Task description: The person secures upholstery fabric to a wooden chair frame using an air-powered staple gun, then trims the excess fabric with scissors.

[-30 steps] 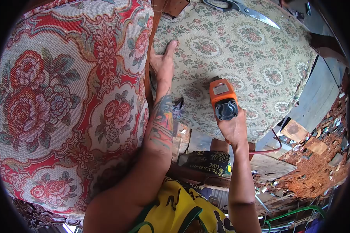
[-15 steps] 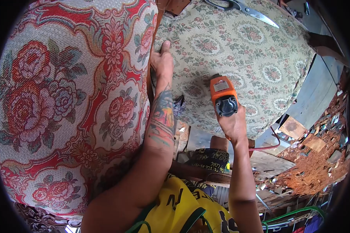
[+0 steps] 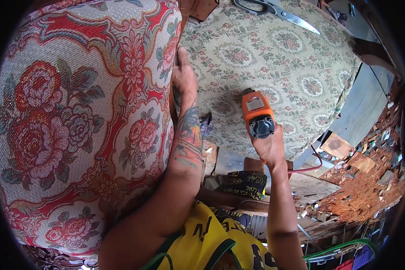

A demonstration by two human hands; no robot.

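A chair with a red rose-patterned back and a pale green floral seat fills the view. My left hand lies pressed into the crease between back and seat, fingers extended along the fabric edge. My right hand grips an orange pneumatic staple gun, its nose pointing at the seat fabric near the front. A red air hose trails from the gun.
Scissors lie on the far side of the seat. A brown wooden frame part shows at the top of the crease. Wood scraps and reddish debris cover the ground at right. A green hose runs below.
My left hand has slid from the seat surface deeper into the crease beside the chair back. The staple gun has stayed almost in place.
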